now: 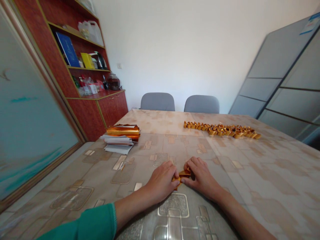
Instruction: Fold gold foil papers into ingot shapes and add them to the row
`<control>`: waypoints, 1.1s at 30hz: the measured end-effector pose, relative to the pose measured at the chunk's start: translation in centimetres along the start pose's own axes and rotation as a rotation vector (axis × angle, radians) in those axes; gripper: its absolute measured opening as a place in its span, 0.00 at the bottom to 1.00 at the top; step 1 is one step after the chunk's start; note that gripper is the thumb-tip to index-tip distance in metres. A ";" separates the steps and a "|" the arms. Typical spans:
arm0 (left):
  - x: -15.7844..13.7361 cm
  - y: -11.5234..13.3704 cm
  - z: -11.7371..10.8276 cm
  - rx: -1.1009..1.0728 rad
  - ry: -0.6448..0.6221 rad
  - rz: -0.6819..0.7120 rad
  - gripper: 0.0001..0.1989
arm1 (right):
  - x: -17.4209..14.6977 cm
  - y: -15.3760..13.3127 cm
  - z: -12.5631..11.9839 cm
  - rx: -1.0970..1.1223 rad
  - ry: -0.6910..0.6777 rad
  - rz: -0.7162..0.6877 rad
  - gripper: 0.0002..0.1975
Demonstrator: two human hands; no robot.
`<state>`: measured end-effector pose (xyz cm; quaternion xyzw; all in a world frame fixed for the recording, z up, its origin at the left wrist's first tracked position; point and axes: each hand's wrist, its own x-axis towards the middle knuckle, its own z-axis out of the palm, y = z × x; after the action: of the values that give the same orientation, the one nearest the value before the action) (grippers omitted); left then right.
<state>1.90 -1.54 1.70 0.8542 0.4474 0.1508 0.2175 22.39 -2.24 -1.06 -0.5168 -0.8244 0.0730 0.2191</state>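
Between my two hands is a small piece of shiny gold foil paper (pixel 184 173), partly folded and low over the tabletop. My left hand (pixel 163 178) grips its left end, thumb and fingers pressed together. On the other side, my right hand (pixel 200 175) pinches the right end with thumb and curled fingers. Much of the paper is hidden behind my fingers. Farther off to the right stand several folded gold paper pieces (pixel 222 130) in close rows. At the left lie a curled stack of gold foil sheets (pixel 123 131) and a pile of whitish paper (pixel 118 145).
A patterned cover lies over the table (pixel 150 146). Two grey chairs (pixel 157 101) stand behind its far edge. To the left is a red-brown cabinet (pixel 110 105) with filled shelves; at the right are grey panelled doors (pixel 265 73).
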 end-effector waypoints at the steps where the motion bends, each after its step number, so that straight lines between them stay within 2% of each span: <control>1: -0.1 0.0 0.0 0.009 0.011 0.006 0.04 | 0.0 0.1 0.0 0.010 -0.004 -0.003 0.15; 4: -0.2 -0.2 0.0 0.045 0.034 0.023 0.09 | 0.1 0.4 -0.5 0.077 -0.022 -0.023 0.13; 7: -0.2 -0.4 0.1 0.055 0.036 0.032 0.09 | 0.1 0.8 -1.4 0.204 -0.046 -0.085 0.08; 9: -0.1 -0.5 0.1 0.047 0.039 0.064 0.06 | 0.0 1.0 -2.0 0.291 -0.061 -0.115 0.12; 12: 0.0 -0.6 0.2 0.017 0.019 0.118 0.01 | -0.1 1.1 -2.3 0.360 -0.075 -0.081 0.19; 15: 0.2 -0.7 0.0 -0.026 0.016 0.107 0.05 | 0.1 1.1 -1.7 0.317 -0.065 -0.030 0.12; 18: 0.5 -0.9 -0.1 0.004 0.069 0.049 0.04 | 0.4 1.1 -1.1 0.250 -0.044 -0.024 0.03; 21: 0.5 -1.0 0.0 0.033 0.080 -0.001 0.07 | 0.5 1.3 -1.0 0.198 -0.052 -0.054 0.05; 24: 0.4 -1.0 0.1 0.001 0.048 0.008 0.07 | 0.5 1.3 -1.1 0.178 -0.063 -0.068 0.03; 33: 0.2 -0.9 0.4 -0.099 0.041 0.011 0.09 | 0.6 0.6 -1.6 0.286 -0.083 -0.039 0.05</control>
<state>1.56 -0.99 0.96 0.8416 0.4392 0.1912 0.2494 23.39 -1.58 0.35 -0.4607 -0.8238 0.2069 0.2576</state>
